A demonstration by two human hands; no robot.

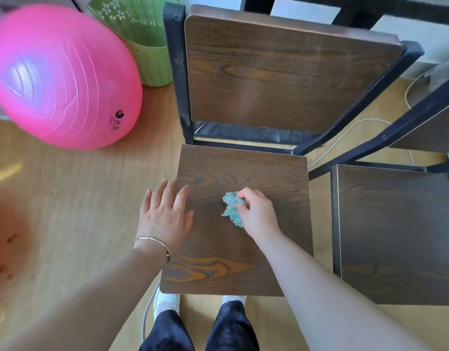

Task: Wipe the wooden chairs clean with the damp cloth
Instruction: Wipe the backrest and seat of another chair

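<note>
A dark wooden chair (243,171) with a black metal frame stands straight in front of me, its backrest (281,72) tilted away. My right hand (259,214) presses a crumpled teal cloth (233,208) onto the middle of the seat. My left hand (165,214), fingers spread and holding nothing, lies flat over the seat's left edge; a thin bracelet circles its wrist. A second wooden chair (395,229) of the same kind stands close on the right.
A big pink exercise ball (59,77) sits on the light wood floor at the left, with a green plastic basket (140,34) behind it. A white cable (345,134) runs across the floor between the chairs. My shoes and dark trousers show below the seat.
</note>
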